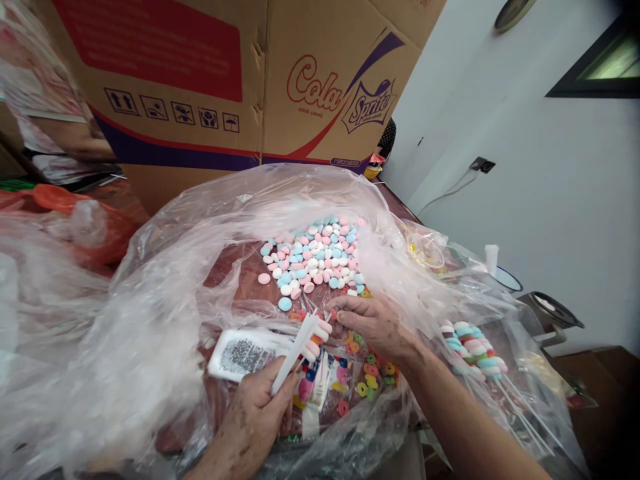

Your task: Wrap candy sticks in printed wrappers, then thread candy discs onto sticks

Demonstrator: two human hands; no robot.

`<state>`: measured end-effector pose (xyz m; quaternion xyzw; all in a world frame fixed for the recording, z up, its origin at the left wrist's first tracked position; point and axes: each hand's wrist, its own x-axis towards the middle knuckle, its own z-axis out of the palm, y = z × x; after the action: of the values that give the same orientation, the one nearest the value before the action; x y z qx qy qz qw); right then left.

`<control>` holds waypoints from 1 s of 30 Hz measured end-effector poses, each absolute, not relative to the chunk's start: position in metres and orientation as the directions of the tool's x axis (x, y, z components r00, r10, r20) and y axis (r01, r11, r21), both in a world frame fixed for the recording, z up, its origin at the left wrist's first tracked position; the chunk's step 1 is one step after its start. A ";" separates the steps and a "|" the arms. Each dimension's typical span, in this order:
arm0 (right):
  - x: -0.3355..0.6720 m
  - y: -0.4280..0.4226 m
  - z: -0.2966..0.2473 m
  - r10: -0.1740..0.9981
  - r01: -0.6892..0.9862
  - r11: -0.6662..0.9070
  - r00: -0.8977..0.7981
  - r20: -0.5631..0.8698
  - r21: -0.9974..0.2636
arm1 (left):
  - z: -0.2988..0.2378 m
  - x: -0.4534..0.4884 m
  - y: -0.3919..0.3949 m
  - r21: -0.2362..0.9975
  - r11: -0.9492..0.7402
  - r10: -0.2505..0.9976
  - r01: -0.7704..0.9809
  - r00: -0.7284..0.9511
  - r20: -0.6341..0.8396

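Two hands work inside our clear plastic bag (165, 313): the left hand (260, 410) grips a white stick (295, 353) threaded with candies, while the right hand (373, 323) pinches loose candy rings (367, 377). We judge threading is underway; next calls for aligning a ring's hole onto the stick's tip.

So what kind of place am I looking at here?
Probably a small home or backroom sweet-packing spot, not a factory line: loose pastel candies heaped on an open plastic bag, a "Cola Sprite" stick candy carton behind, and threaded candy sticks beside the right hand.
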<state>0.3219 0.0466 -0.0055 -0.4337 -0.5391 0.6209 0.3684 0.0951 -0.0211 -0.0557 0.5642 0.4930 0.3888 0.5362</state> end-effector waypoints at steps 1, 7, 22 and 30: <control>0.321 0.047 -0.004 0.920 0.030 -0.134 -0.367 -0.136 -0.991 | -0.056 0.095 -0.021 0.988 0.061 0.973 0.139 0.213 -0.090; 0.313 0.043 -0.001 0.933 0.028 -0.149 -0.327 -0.150 -0.988 | -0.059 0.095 -0.022 0.987 0.091 0.969 0.134 0.215 -0.119; 0.321 0.049 0.001 0.944 0.359 0.139 -0.330 0.014 -0.923 | -0.059 0.093 -0.022 0.978 0.108 0.952 0.177 0.267 -0.153; 0.306 0.044 0.007 0.961 0.591 0.269 -0.216 0.172 -0.760 | -0.068 0.093 -0.023 0.987 0.104 0.973 0.120 0.192 -0.126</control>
<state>0.3062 0.0444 0.0071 -0.5344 -0.7264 0.2832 0.3265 0.0935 -0.0226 -0.0684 0.5443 0.5024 0.3895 0.5473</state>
